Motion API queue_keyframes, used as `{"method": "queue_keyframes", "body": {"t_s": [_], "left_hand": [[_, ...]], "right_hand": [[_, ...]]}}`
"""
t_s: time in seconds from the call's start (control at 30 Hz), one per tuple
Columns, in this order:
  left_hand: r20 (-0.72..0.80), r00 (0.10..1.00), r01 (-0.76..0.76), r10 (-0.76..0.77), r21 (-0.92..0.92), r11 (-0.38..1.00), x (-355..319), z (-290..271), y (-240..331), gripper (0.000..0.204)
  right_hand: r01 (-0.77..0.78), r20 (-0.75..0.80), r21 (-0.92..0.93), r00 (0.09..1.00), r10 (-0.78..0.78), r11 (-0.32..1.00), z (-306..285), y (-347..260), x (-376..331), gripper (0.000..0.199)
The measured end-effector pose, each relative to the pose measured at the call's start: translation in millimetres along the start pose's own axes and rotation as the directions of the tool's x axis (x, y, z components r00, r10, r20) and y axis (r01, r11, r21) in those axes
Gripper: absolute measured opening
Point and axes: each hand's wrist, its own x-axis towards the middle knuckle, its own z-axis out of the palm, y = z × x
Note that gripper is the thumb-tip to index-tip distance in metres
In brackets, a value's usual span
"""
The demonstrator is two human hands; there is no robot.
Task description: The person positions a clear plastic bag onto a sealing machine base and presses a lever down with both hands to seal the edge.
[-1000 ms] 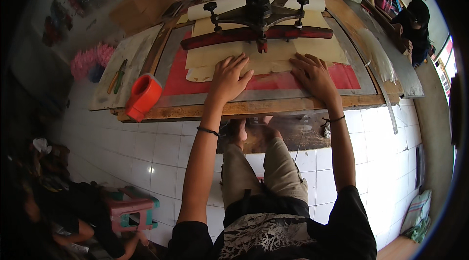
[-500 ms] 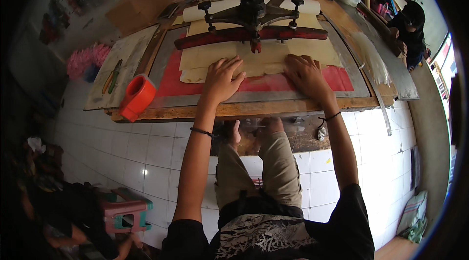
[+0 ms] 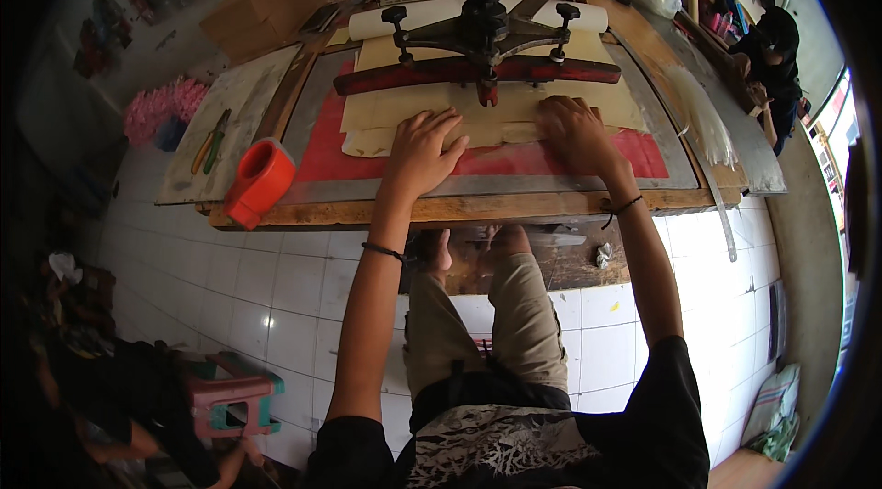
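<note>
Moved: both your hands slid a bit further up the cream sheet (image 3: 496,117) since half a second before, closer to the red squeegee bar (image 3: 487,72); your view dipped a touch too.
Left hand: your left hand (image 3: 420,154) lay flat on the lower left edge of the sheet, fingers spread and pointing away from you. Grip was apart, palm down, clamped on nothing.
Right hand: your right hand (image 3: 574,131) pressed flat on the sheet's lower right part, just below the bar. Same deal, fingers open, only pressing.
Sheet: it sat on the red screen (image 3: 551,158) inside the grey frame (image 3: 680,168), partly under the bar and its black clamp arm (image 3: 482,25).
Worktop: wooden front edge (image 3: 478,207) ran just below your wrists.
Tape dispenser: orange one (image 3: 259,181) stood at the left front corner, well apart from your left hand.
Nearby: another person (image 3: 772,57) stood far right; a small stool (image 3: 234,393) was on the tiled floor.
</note>
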Motion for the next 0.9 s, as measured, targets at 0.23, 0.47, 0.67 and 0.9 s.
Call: {"method": "queue_keyframes", "body": {"t_s": [0.23,0.47,0.67,0.9], "left_hand": [[-0.021,0.999,-0.039,0.039,-0.017,0.999,-3,1,-7,0.040],[0.031,0.998,-0.059,0.063,-0.121,0.991,1,-10,0,0.037],[-0.102,0.983,-0.162,0.154,-0.068,0.985,2,8,-9,0.032],[-0.054,0.998,-0.026,0.021,-0.102,0.994,1,-9,-8,0.031]], "right_hand": [[0.054,0.003,0.004,0.999,-0.054,0.999,-7,-22,-1,0.030],[0.083,-0.054,0.186,0.996,-0.075,0.979,-6,-16,5,0.031],[0.192,-0.050,0.085,0.981,-0.188,0.978,12,-25,2,0.044],[0.128,0.101,0.365,0.979,-0.176,0.922,-24,-35,-21,0.039]]}}
